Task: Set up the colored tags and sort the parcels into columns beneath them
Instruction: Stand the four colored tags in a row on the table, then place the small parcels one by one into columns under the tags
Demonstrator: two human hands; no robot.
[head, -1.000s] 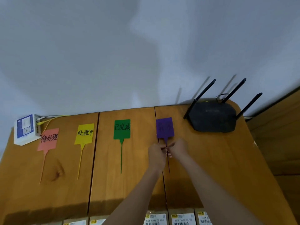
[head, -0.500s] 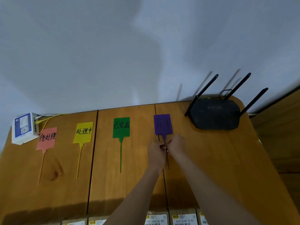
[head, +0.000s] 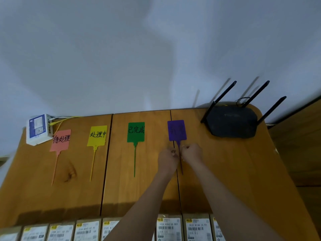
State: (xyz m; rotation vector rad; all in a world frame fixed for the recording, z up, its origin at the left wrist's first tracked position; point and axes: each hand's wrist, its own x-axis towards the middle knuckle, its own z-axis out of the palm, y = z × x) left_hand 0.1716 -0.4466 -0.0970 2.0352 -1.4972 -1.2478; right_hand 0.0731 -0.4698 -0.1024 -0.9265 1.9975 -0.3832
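Four flat tags with long thin tails lie in a row on the wooden table (head: 225, 171): a pink tag (head: 60, 140), a yellow tag (head: 97, 135), a green tag (head: 135, 132) and a purple tag (head: 176, 130). My left hand (head: 168, 159) and my right hand (head: 192, 153) pinch the purple tag's tail from either side, just below its head. A row of several brown parcels (head: 169, 227) with white barcode labels lines the near edge, partly hidden by my forearms.
A black router (head: 231, 122) with three antennas stands at the back right. A white and blue box (head: 38, 129) with yellow cables sits at the back left corner. A grey wall rises behind the table. Wooden floor shows at the right.
Both hands have slid the purple tag a little away from me, toward the wall, in line with the other tags. The other three tags have not moved.
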